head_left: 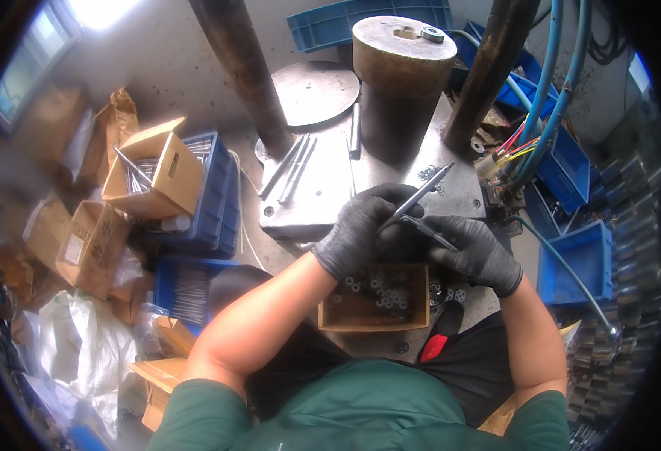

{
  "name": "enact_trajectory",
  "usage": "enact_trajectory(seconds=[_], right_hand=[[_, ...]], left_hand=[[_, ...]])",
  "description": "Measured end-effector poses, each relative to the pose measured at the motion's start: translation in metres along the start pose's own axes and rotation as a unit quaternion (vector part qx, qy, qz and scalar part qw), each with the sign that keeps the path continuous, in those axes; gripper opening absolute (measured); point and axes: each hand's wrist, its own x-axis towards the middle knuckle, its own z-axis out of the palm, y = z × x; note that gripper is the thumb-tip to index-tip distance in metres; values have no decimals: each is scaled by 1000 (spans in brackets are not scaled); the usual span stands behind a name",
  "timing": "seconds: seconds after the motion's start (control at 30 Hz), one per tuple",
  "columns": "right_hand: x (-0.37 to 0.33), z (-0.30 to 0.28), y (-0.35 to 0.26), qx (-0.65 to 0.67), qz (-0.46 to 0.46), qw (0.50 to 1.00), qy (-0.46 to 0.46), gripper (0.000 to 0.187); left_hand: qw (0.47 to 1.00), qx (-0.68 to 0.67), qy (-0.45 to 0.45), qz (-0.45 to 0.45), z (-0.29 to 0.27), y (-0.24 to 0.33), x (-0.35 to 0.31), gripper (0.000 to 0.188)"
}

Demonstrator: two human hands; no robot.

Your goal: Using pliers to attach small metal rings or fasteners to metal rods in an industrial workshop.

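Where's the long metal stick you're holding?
In the head view, the slim grey metal rod is right of centre, in the black-gloved left hand, beside the dark metal tool in the right hand.

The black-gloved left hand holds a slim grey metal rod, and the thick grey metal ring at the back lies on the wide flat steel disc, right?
Not quite: the head view shows the thick grey metal ring on the tall, thick steel cylinder, not the wide flat steel disc. The black-gloved left hand does hold the slim grey metal rod.
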Motion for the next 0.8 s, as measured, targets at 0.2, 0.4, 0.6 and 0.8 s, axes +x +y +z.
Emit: enact_trajectory(seconds=[0.2, 0.4, 0.6, 0.8], right_hand=[[-7, -5, -12, 241, 124, 957, -105, 61], [-5, -13, 11, 34, 30, 999, -18, 49], [1, -24, 28, -284, -116, 947, 95, 38], [12, -23, 35, -302, -93, 941, 121, 37]], left_hand=[[994, -107, 1, -31, -3, 1, -1, 68], [989, -141, 17, -45, -5, 9, -1, 77], [984, -176, 13, -27, -3, 18, 1, 79], [989, -150, 12, -11, -12, 10, 0, 74]])
